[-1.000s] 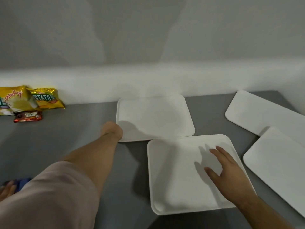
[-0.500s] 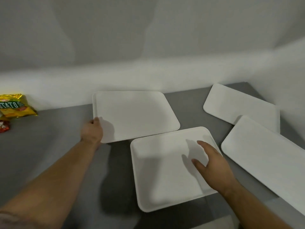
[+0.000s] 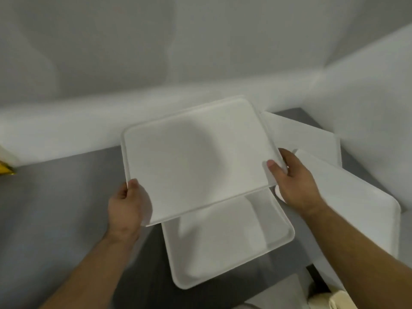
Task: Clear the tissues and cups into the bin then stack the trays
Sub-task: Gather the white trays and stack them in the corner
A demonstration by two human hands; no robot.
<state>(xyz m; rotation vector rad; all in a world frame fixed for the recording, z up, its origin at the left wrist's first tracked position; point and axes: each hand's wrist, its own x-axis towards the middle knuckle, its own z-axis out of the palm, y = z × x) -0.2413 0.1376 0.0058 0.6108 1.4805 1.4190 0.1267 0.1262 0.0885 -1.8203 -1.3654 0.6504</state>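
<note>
A white tray point(image 3: 191, 161) is lifted off the grey table, tilted, and overlaps the far part of a second white tray point(image 3: 227, 241) that lies flat below it. My left hand point(image 3: 127, 204) grips the lifted tray's near left corner. My right hand point(image 3: 294, 179) grips its right edge, thumb on top. Two more white trays lie to the right: one far tray point(image 3: 305, 137) by the wall and one near tray point(image 3: 356, 210) partly over it. No tissues or cups are in view.
The grey table point(image 3: 55, 208) meets white walls at the back and right. A yellow snack bag's corner point(image 3: 5, 171) shows at the far left edge. Something pale point(image 3: 330, 299) sits off the table's near right corner.
My left hand lifted the far tray and carried it right, over the near tray. My right hand left the near tray and took hold of the lifted tray's right edge. The view shifted right.
</note>
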